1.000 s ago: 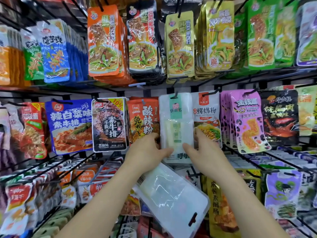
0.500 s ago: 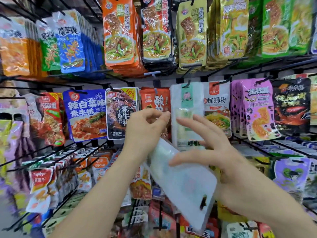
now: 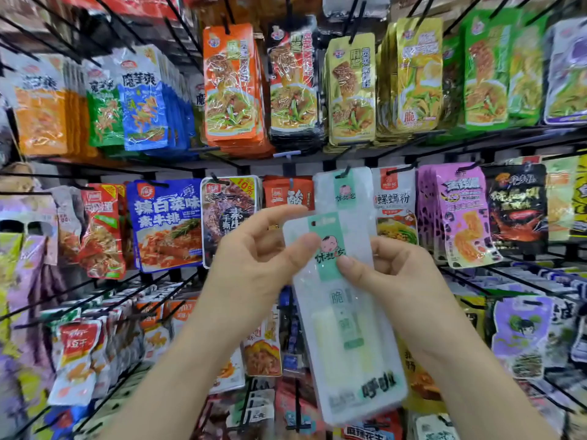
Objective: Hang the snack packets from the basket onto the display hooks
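I hold a white snack packet [image 3: 346,328] with a green label strip upright in front of the rack, its hang hole at the top. My left hand [image 3: 254,265] pinches its upper left part with thumb on the front. My right hand [image 3: 394,274] pinches the label from the right, thumb on the front. Directly behind and above it, an identical white packet [image 3: 344,188] hangs on a black display hook [image 3: 344,173] in the middle row. The basket is out of view.
Black wire hooks carry rows of packets: orange [image 3: 230,84], gold [image 3: 351,87] and green [image 3: 486,71] above, blue [image 3: 166,223], purple [image 3: 460,214] and black [image 3: 517,208] in the middle row. Lower hooks [image 3: 104,309] jut toward me with more packets.
The white packet was tilted face-down and low a second ago. Both hands have turned it upright with its label facing me and raised it toward the hanging white packet.
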Available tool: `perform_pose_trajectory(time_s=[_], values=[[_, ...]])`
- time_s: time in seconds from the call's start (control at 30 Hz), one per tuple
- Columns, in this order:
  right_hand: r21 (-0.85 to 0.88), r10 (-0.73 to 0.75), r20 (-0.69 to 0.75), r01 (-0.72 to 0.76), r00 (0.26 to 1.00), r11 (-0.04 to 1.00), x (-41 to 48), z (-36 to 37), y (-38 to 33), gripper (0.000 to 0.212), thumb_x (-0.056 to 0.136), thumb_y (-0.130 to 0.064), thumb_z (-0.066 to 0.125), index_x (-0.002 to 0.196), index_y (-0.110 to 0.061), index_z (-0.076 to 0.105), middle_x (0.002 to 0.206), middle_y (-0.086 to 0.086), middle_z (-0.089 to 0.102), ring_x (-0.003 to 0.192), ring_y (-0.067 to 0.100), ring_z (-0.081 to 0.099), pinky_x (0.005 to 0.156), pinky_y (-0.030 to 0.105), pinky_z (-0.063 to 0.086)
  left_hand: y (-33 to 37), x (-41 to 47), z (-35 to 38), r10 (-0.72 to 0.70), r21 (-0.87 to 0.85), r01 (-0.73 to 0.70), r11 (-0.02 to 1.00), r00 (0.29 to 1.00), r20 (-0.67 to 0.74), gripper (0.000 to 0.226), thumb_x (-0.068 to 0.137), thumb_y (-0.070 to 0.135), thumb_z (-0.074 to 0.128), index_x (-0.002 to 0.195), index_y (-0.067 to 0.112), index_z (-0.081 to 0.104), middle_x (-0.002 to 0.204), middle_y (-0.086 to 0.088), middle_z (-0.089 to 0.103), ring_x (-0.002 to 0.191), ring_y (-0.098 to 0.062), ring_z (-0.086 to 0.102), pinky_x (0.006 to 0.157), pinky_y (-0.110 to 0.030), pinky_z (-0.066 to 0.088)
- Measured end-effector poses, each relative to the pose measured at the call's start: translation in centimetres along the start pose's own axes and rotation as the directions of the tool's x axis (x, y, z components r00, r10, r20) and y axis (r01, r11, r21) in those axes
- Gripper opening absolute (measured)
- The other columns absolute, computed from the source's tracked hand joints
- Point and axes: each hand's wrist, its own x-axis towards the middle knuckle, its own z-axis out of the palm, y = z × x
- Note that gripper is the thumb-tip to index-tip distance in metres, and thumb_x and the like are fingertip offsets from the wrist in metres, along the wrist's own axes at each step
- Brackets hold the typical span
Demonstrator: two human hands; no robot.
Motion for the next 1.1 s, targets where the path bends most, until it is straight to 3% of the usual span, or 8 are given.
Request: perform_pose_trajectory(time_s=[0.2, 0.37, 0.53, 0.67, 0.8, 0.83, 0.93, 1.1], values=[[-0.198, -0.249, -0.042, 0.236, 0.968, 0.951, -0.2, 1.0, -0.2, 0.045, 0.089, -0.008, 0.066, 0.115, -0.039, 0.047, 0.096, -0.010, 0.069, 0.069, 0.021, 0.070, 0.060, 0.036, 0.059, -1.2, 1.1, 1.3, 0.111, 0.044, -0.106, 0.993, 0.983, -0.144, 0.019, 0.084, 0.001, 0.069, 0.096, 0.016, 0.067, 0.079, -0.004, 0.075, 0.070, -0.018, 0.071, 0.061, -0.034, 0.059], [-0.410, -0.406, -0.113, 0.330, 0.907, 0.851, 2.9, -0.9, -0.4, 0.030, 0.086, -0.010, 0.071, 0.104, -0.033, 0.068, 0.099, -0.023, 0.067, 0.081, 0.000, 0.060, 0.064, 0.014, 0.047, -1.9, 4.1, 2.6, 0.365, 0.346, -0.324, 0.881, 0.929, -0.057, 0.025, 0.088, 0.008, 0.067, 0.105, 0.026, 0.071, 0.071, 0.011, 0.067, 0.059, -0.004, 0.058, 0.056, -0.023, 0.047], [-0.463, -0.414, -0.172, 0.298, 0.894, 0.835, 6.5, -2.2, -0.7, 0.036, 0.088, -0.012, 0.068, 0.119, -0.030, 0.066, 0.056, -0.016, 0.063, 0.042, 0.007, 0.025, 0.041, 0.020, 0.027, -1.8, 8.3, 4.1, 0.482, 0.506, -0.393, 0.768, 0.875, -0.052, 0.023, 0.088, 0.008, 0.066, 0.107, 0.019, 0.074, 0.092, 0.013, 0.071, 0.083, 0.006, 0.064, 0.078, -0.015, 0.050], [-0.493, -0.414, -0.190, 0.279, 0.890, 0.824, 9.2, -3.0, -0.6, 0.040, 0.090, -0.010, 0.065, 0.127, -0.023, 0.064, 0.049, -0.026, 0.050, 0.037, 0.007, 0.028, 0.040, 0.010, 0.023, -2.0, 11.4, 4.7, 0.460, 0.560, -0.362, 0.745, 0.887, -0.039, 0.025, 0.091, 0.011, 0.062, 0.114, 0.016, 0.071, 0.106, 0.006, 0.072, 0.096, -0.001, 0.065, 0.090, -0.024, 0.051], [-0.538, -0.378, -0.149, 0.246, 0.914, 0.806, 10.6, -3.1, 0.1, 0.041, 0.091, -0.013, 0.064, 0.131, -0.021, 0.060, 0.113, -0.013, 0.066, 0.082, -0.009, 0.054, 0.076, 0.010, 0.044, -3.1, 12.8, 4.8, 0.387, 0.572, -0.294, 0.766, 0.921, -0.044, 0.029, 0.092, 0.011, 0.062, 0.120, 0.014, 0.068, 0.113, 0.002, 0.070, 0.103, -0.007, 0.065, 0.094, -0.028, 0.051], [-0.544, -0.367, -0.143, 0.237, 0.919, 0.805, 10.7, -3.2, 0.3, 0.041, 0.091, -0.013, 0.064, 0.131, -0.021, 0.059, 0.112, -0.016, 0.064, 0.090, -0.009, 0.055, 0.082, 0.014, 0.046, -3.5, 12.9, 4.8, 0.373, 0.576, -0.281, 0.767, 0.927, -0.045, 0.029, 0.092, 0.011, 0.062, 0.121, 0.014, 0.067, 0.115, 0.000, 0.070, 0.105, -0.009, 0.065, 0.094, -0.028, 0.051], [-0.558, -0.357, -0.139, 0.225, 0.923, 0.799, 11.1, -3.6, 1.1, 0.042, 0.091, -0.011, 0.064, 0.131, -0.022, 0.060, 0.071, -0.027, 0.044, 0.050, -0.012, 0.045, 0.051, 0.006, 0.034, -4.1, 12.8, 5.0, 0.355, 0.595, -0.266, 0.758, 0.934, -0.036, 0.031, 0.092, 0.008, 0.062, 0.122, 0.012, 0.066, 0.119, -0.002, 0.068, 0.109, -0.011, 0.063, 0.095, -0.023, 0.048], [-0.585, -0.352, -0.154, 0.202, 0.923, 0.786, 11.5, -4.3, 1.9, 0.042, 0.090, -0.009, 0.064, 0.131, -0.020, 0.061, 0.063, -0.025, 0.030, 0.044, -0.009, 0.042, 0.044, 0.007, 0.031, -4.4, 12.7, 5.1, 0.339, 0.628, -0.261, 0.733, 0.941, -0.005, 0.037, 0.092, 0.009, 0.062, 0.128, 0.014, 0.061, 0.125, 0.002, 0.064, 0.118, -0.006, 0.054, 0.097, -0.012, 0.037]])
